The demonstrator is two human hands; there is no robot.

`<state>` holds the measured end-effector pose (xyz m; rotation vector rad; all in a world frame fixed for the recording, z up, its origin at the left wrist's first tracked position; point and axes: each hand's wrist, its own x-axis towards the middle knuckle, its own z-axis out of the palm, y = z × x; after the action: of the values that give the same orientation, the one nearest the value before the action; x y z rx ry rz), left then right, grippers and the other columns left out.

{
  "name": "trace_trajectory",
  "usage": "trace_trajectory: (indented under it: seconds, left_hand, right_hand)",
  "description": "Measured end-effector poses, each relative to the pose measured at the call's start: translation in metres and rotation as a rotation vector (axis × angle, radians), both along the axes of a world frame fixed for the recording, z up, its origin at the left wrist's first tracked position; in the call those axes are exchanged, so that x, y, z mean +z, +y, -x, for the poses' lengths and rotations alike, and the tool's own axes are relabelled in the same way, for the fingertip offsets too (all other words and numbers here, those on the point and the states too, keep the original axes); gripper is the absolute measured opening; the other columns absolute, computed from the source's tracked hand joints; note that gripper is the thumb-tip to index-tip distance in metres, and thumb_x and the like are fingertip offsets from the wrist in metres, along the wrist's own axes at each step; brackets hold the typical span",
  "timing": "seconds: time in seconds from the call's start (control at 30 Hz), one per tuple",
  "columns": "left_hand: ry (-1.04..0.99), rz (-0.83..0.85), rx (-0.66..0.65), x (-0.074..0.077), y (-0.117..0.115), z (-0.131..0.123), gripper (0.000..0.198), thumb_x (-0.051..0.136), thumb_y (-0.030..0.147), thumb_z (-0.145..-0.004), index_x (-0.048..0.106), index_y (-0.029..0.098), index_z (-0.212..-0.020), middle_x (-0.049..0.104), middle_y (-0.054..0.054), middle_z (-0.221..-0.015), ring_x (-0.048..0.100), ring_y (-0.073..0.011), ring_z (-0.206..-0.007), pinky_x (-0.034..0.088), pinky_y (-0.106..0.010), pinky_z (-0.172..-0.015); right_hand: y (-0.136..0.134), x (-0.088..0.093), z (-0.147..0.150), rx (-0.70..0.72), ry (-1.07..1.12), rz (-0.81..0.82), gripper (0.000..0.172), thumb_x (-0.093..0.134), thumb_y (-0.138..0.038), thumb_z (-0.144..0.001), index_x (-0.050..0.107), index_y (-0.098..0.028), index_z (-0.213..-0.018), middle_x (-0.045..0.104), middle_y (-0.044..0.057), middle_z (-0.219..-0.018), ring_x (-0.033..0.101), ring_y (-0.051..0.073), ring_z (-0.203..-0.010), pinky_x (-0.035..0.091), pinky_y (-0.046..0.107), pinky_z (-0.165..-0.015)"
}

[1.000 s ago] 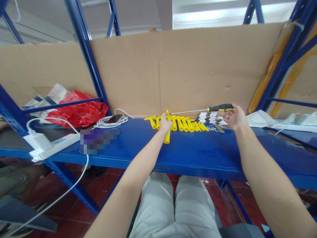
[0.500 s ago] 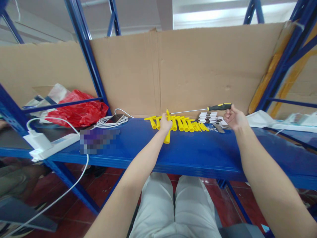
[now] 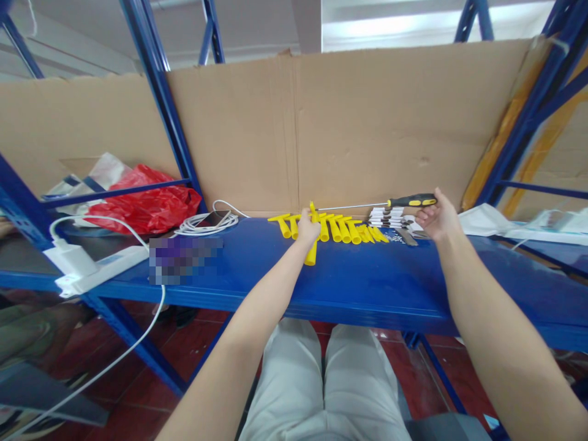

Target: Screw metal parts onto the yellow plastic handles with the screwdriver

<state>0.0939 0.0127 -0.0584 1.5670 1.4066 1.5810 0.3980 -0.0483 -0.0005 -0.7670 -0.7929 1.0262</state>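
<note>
My left hand (image 3: 309,228) is closed around a yellow plastic scraper handle (image 3: 311,253), held upright at the middle of the blue shelf. My right hand (image 3: 438,219) grips the end of a long screwdriver (image 3: 411,200) with a black and yellow handle. The screwdriver lies nearly level, its thin shaft reaching left to the yellow piece; its tip is hidden there. Behind and beside my left hand lie several more yellow T-shaped handles (image 3: 343,231) in a row. Small white-and-dark packets (image 3: 386,215), flat metal blades (image 3: 407,237) and tiny screws (image 3: 393,236) lie near my right hand.
A cardboard panel (image 3: 367,122) stands behind the shelf (image 3: 257,266). To the left are a coiled white cable (image 3: 202,226), a red plastic bag (image 3: 147,202), a power strip (image 3: 103,269) and a blurred-out object (image 3: 184,260). Blue uprights (image 3: 160,104) frame the workplace.
My right hand and the screwdriver handle have shifted slightly to the right. My left hand stays almost still with the yellow piece.
</note>
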Motion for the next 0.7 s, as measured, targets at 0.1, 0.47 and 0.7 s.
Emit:
trace_trajectory:
  seconds: [0.1, 0.47, 0.7]
  left_hand:
    - [-0.019, 0.045, 0.017, 0.003, -0.002, 0.0, 0.039, 0.066, 0.015, -0.085, 0.053, 0.025, -0.121, 0.074, -0.007, -0.106, 0.071, -0.0221, -0.095, 0.057, -0.031, -0.077]
    - [-0.015, 0.046, 0.027, 0.004, -0.006, -0.002, 0.04, 0.068, 0.015, -0.084, 0.053, 0.026, -0.12, 0.074, -0.006, -0.105, 0.072, -0.0218, -0.092, 0.057, -0.031, -0.077]
    - [-0.016, 0.061, 0.011, 0.005, -0.006, -0.001, 0.041, 0.067, 0.013, -0.083, 0.055, 0.025, -0.12, 0.074, -0.007, -0.107, 0.071, -0.0225, -0.094, 0.057, -0.033, -0.078]
  right_hand:
    - [-0.001, 0.0, -0.002, -0.011, 0.07, -0.029, 0.047, 0.068, -0.046, -0.09, 0.036, -0.025, -0.064, 0.038, -0.006, -0.046, 0.038, 0.01, -0.039, 0.036, 0.021, -0.035]
    - [-0.003, 0.003, 0.004, -0.044, 0.066, -0.02, 0.04, 0.07, -0.042, -0.091, 0.044, -0.023, -0.066, 0.042, -0.005, -0.053, 0.036, 0.008, -0.04, 0.032, 0.019, -0.035]
    - [-0.014, 0.009, 0.013, -0.076, 0.108, 0.047, 0.034, 0.047, -0.034, -0.097, 0.042, -0.023, -0.065, 0.036, -0.004, -0.051, 0.033, 0.01, -0.041, 0.03, 0.02, -0.036]
